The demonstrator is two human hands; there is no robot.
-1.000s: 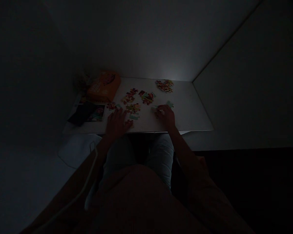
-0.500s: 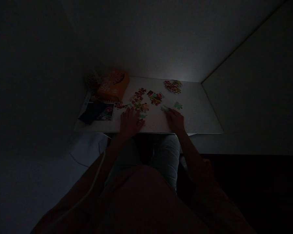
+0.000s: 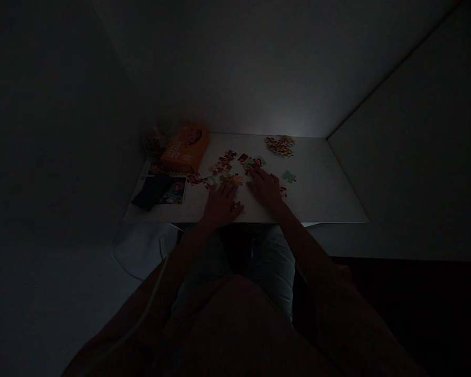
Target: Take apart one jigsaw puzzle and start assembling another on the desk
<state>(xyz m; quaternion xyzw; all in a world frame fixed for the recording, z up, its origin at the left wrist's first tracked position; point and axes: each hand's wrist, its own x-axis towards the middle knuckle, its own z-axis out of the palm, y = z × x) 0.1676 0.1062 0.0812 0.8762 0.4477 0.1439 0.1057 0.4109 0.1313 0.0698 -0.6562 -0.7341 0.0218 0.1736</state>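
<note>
My left hand lies palm down at the table's near edge, its fingertips beside a small group of jigsaw pieces. My right hand rests flat just to the right, with its fingers reaching into the scattered pieces. Neither hand visibly holds a piece, though the dim light hides detail. A single pale green piece lies alone to the right of my right hand, and a heap of colourful pieces sits by the back edge.
An orange box and a printed picture lie at the left of the white table, partly under a dark item. A small clear bag stands in the back corner. Walls bound the back and right.
My hands have moved closer together over the pieces, the right one sliding left. The view has shifted slightly, with the table lower in the frame.
</note>
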